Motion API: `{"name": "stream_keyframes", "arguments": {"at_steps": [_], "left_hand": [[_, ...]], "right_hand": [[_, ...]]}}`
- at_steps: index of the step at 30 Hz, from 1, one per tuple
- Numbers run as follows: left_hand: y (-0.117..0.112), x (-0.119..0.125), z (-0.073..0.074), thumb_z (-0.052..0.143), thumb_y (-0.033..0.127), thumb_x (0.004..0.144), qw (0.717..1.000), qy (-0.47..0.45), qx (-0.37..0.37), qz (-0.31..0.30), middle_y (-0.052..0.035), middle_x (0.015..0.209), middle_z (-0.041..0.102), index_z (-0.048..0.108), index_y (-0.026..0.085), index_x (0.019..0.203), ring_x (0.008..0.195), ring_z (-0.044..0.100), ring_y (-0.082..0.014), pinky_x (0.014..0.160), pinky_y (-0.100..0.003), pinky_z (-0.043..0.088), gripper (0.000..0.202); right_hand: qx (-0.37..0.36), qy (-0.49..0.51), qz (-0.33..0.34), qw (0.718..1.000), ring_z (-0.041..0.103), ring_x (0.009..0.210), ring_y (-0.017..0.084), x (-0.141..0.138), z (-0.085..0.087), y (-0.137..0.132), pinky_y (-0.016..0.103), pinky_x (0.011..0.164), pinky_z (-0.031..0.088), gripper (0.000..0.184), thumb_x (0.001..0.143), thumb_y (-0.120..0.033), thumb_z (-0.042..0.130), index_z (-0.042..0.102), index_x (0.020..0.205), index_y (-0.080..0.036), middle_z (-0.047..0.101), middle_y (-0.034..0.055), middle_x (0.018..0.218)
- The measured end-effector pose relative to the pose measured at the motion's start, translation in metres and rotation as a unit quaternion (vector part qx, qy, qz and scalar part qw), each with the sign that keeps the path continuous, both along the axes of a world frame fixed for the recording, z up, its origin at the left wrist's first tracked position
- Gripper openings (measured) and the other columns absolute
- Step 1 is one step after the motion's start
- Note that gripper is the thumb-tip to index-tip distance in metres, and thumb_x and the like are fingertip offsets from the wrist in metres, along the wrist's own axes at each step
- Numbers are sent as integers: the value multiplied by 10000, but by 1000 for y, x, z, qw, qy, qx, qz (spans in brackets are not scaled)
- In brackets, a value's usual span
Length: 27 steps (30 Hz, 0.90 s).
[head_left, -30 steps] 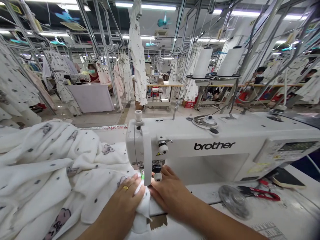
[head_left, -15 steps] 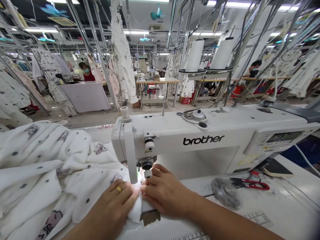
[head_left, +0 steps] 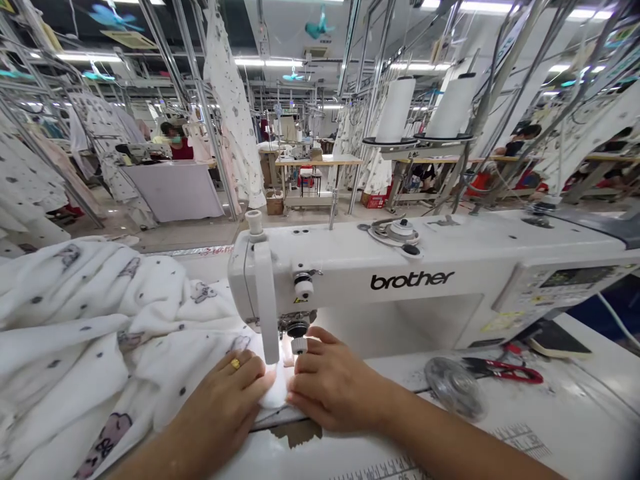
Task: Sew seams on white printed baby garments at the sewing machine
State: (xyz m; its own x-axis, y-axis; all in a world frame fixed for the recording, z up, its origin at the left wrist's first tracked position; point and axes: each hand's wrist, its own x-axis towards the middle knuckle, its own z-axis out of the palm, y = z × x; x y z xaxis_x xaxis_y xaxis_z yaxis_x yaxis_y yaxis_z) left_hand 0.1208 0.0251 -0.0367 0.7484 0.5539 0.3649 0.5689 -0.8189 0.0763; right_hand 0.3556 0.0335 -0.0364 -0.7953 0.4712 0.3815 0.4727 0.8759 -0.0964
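White fabric (head_left: 165,340) with dark dots and small printed animal figures lies heaped to the left of a white sewing machine (head_left: 345,267). Its narrow end (head_left: 275,393) runs under the lit needle area. My left hand (head_left: 233,393), with a yellow ring, is closed on the fabric left of the needle, thumb near that end. On the other side, my right hand (head_left: 337,383) has its fingers bent together at the fabric's right edge, beside the presser foot. The needle itself is hidden by the white guard and the glare.
Right of my forearm lie a clear round plastic dish (head_left: 455,387), red-handled thread snips (head_left: 505,370) and a dark flat object (head_left: 563,340). Two thread cones (head_left: 395,110) stand behind the machine. A person (head_left: 180,143) sits at another station further back.
The fabric's near end has moved away from me toward the needle, baring more of the table's worn patch. My hands are slightly further apart. The view has shifted a little.
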Motion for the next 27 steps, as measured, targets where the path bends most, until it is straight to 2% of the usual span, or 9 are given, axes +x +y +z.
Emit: {"name": "stream_keyframes", "arguments": {"at_steps": [4,8,13,16,20,22,24,27], "left_hand": [[1,-5,1,423,62,886,998,-19,-59,4,-45,852,615,603,195,968,777,548,-215,694,-341,459,238],[2,-3,1,421,73,922,999,-22,-21,-25,-22,757,581,607,193,907,711,489,-202,708,-349,411,222],[0,1,4,405,33,921,996,-33,3,-86,-33,837,616,615,168,925,768,517,-189,750,-342,395,249],[-1,0,2,436,51,936,994,-38,1,-104,-14,752,591,616,164,896,743,514,-176,743,-329,395,216],[-2,0,-2,446,87,950,996,-72,-9,-50,-4,688,553,611,177,822,674,480,-165,681,-313,394,227],[-2,1,-1,430,89,959,996,-84,14,-37,-5,676,550,619,173,832,649,470,-163,648,-307,395,243],[-3,2,0,415,81,967,994,-68,58,-70,-8,674,555,625,157,837,661,492,-163,665,-316,418,258],[-4,2,0,399,70,974,985,-8,117,-123,-40,752,604,641,124,857,816,577,-199,808,-370,469,273]], "right_hand": [[18,-3,53,998,479,771,165,1,3,-1,356,976,288,308,991,-324,491,589,740,-175,591,0,741],[5,-27,83,996,504,876,180,0,6,-1,347,980,275,252,993,-300,505,613,803,-176,608,6,799],[-55,-31,87,994,492,865,164,0,6,-2,305,942,306,216,967,-345,577,625,836,-179,598,-1,843],[-96,-25,86,991,492,822,149,2,7,-2,289,911,320,219,972,-359,579,650,850,-193,589,-6,844],[-120,-26,94,988,490,803,149,4,7,-1,286,876,331,202,975,-376,578,678,917,-211,581,-5,829],[-112,-27,97,989,488,811,156,5,7,-1,292,859,335,213,984,-388,559,677,964,-212,578,-1,823],[-104,-31,101,989,487,826,165,5,6,-2,297,841,337,222,985,-394,552,675,969,-209,574,2,809],[-101,-39,107,988,490,855,177,4,6,-2,301,822,339,234,983,-392,553,677,930,-201,573,6,787]]}}
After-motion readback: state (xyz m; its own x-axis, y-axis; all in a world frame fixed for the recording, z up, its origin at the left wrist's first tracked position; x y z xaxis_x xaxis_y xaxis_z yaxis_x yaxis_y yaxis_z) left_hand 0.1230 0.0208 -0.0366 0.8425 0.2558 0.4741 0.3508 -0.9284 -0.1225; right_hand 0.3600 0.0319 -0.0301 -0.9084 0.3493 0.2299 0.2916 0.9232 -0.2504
